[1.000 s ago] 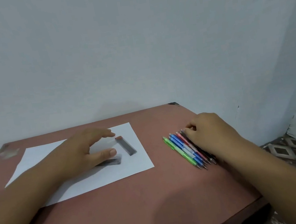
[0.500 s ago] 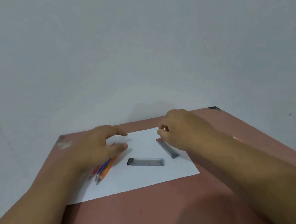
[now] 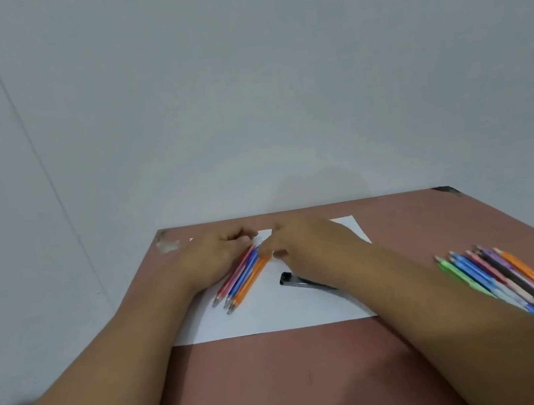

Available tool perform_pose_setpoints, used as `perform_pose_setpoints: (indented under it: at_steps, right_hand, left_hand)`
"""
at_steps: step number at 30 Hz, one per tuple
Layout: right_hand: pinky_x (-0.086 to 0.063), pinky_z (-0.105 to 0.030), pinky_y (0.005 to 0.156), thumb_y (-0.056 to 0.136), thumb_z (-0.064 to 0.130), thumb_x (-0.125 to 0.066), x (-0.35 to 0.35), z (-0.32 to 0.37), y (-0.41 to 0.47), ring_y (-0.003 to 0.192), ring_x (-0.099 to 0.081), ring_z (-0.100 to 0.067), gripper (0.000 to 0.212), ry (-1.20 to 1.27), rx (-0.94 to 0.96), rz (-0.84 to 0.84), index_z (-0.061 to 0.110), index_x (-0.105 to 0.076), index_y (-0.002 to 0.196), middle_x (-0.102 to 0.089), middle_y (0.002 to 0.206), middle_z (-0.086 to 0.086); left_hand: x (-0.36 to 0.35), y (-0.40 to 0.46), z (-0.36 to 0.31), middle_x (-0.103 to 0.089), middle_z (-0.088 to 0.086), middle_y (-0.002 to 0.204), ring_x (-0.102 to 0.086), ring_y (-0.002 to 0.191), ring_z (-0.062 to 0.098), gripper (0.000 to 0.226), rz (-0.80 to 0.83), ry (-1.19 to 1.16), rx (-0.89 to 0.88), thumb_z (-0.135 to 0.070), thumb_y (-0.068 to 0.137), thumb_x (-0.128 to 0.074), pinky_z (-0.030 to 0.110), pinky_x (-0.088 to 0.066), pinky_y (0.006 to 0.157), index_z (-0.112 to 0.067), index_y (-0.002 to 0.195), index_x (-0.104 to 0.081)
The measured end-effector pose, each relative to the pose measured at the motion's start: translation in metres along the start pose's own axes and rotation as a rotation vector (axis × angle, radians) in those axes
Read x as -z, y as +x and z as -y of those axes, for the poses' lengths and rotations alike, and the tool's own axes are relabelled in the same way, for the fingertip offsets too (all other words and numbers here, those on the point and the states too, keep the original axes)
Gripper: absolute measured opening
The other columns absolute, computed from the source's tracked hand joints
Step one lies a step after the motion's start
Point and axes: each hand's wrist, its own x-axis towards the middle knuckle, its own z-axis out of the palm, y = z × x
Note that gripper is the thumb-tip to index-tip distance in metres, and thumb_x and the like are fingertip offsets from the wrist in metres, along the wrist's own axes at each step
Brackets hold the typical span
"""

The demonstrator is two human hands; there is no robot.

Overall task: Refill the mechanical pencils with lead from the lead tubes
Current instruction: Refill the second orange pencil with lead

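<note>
Pinching the top of the orange pencil [image 3: 251, 279] with my right hand [image 3: 302, 242], left hand [image 3: 218, 256] curled over the bunch [image 3: 237, 278] on the paper [image 3: 275, 315]. One lead tube [image 3: 299, 280] lies at four o'clock; more pencils [image 3: 513, 283] wait at three. No pencil looks opened yet: refilling seems barely started.

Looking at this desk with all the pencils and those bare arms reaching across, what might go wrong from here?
1. The right forearm lies across the lead tube and right beside the second pencil row; pulling back might sweep them toward the table edge.
2. Both hands, left hand and right hand, crowd the pencil bundle on the paper, so one pencil may slip from their grip and roll.
</note>
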Motion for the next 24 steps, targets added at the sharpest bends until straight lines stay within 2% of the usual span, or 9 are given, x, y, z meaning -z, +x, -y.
perform_pose_setpoints:
  at_steps: [3, 8, 11, 15, 18, 21, 23, 24]
  right_hand:
    - [-0.053, -0.036, 0.068, 0.097, 0.017, -0.059, -0.009, -0.005, -0.002, 0.086, -0.059, -0.020, 0.024, 0.028, 0.032, -0.062, 0.033, -0.071, 0.110, -0.056, 0.098, 0.007]
    - [-0.053, -0.035, 0.078, 0.098, 0.018, -0.063, -0.005, -0.011, 0.002, 0.097, -0.060, -0.019, 0.024, 0.044, 0.034, -0.038, 0.034, -0.071, 0.114, -0.062, 0.109, 0.009]
    - [-0.047, -0.030, 0.076, 0.100, 0.022, -0.062, -0.004, -0.012, 0.003, 0.100, -0.060, -0.019, 0.022, 0.025, 0.042, -0.011, 0.033, -0.070, 0.117, -0.064, 0.112, 0.007]
    - [-0.053, -0.035, 0.078, 0.099, 0.024, -0.063, -0.007, -0.018, 0.003, 0.096, -0.057, -0.017, 0.015, 0.053, -0.001, -0.023, 0.038, -0.067, 0.105, -0.064, 0.105, 0.008]
    - [-0.050, -0.032, 0.075, 0.099, 0.024, -0.060, -0.008, -0.026, -0.003, 0.091, -0.058, -0.017, 0.019, 0.119, -0.038, 0.003, 0.043, -0.062, 0.095, -0.055, 0.098, 0.010]
    - [-0.049, -0.031, 0.076, 0.101, 0.028, -0.055, -0.001, -0.032, -0.010, 0.090, -0.058, -0.018, 0.019, 0.225, -0.040, -0.020, 0.044, -0.060, 0.092, -0.050, 0.097, 0.009]
    - [-0.042, -0.028, 0.071, 0.102, 0.028, -0.055, 0.006, -0.035, -0.014, 0.091, -0.055, -0.016, 0.018, 0.289, -0.057, -0.065, 0.041, -0.060, 0.089, -0.052, 0.097, 0.007]
    - [-0.041, -0.030, 0.070, 0.102, 0.027, -0.056, 0.009, -0.037, -0.016, 0.091, -0.052, -0.014, 0.018, 0.312, -0.061, -0.088, 0.039, -0.060, 0.089, -0.055, 0.095, 0.006]
  left_hand:
    - [-0.002, 0.000, -0.003, -0.071, -0.016, 0.106, -0.066, 0.100, 0.007, 0.025, 0.008, 0.001, 0.036, -0.043, 0.104, -0.045, 0.037, -0.052, 0.098, -0.044, 0.109, -0.069]
    - [-0.004, -0.001, -0.007, -0.069, -0.016, 0.108, -0.064, 0.103, 0.006, 0.025, 0.036, -0.019, 0.029, -0.041, 0.105, -0.045, 0.036, -0.051, 0.100, -0.041, 0.113, -0.068]
    - [-0.004, -0.001, -0.007, -0.069, -0.015, 0.110, -0.065, 0.103, 0.007, 0.026, 0.048, -0.010, 0.032, -0.043, 0.105, -0.043, 0.037, -0.051, 0.101, -0.042, 0.115, -0.067]
    - [-0.004, -0.002, -0.008, -0.069, -0.021, 0.106, -0.064, 0.102, 0.006, 0.024, 0.045, -0.023, 0.041, -0.045, 0.105, -0.045, 0.037, -0.049, 0.102, -0.044, 0.112, -0.068]
    - [-0.004, -0.004, -0.012, -0.069, -0.020, 0.105, -0.064, 0.100, 0.005, 0.024, 0.056, -0.006, 0.027, -0.045, 0.105, -0.045, 0.035, -0.049, 0.099, -0.042, 0.113, -0.068]
    - [-0.005, -0.004, -0.013, -0.070, -0.019, 0.109, -0.064, 0.105, 0.007, 0.025, 0.057, -0.014, -0.010, -0.041, 0.105, -0.046, 0.035, -0.047, 0.103, -0.040, 0.114, -0.069]
    - [-0.006, -0.004, -0.013, -0.071, -0.013, 0.113, -0.063, 0.110, 0.010, 0.025, 0.052, -0.056, -0.028, -0.037, 0.105, -0.048, 0.026, -0.044, 0.104, -0.034, 0.114, -0.071]
    - [-0.006, -0.004, -0.014, -0.071, -0.010, 0.115, -0.062, 0.112, 0.011, 0.026, 0.047, -0.089, -0.028, -0.037, 0.106, -0.048, 0.019, -0.043, 0.099, -0.032, 0.114, -0.072]
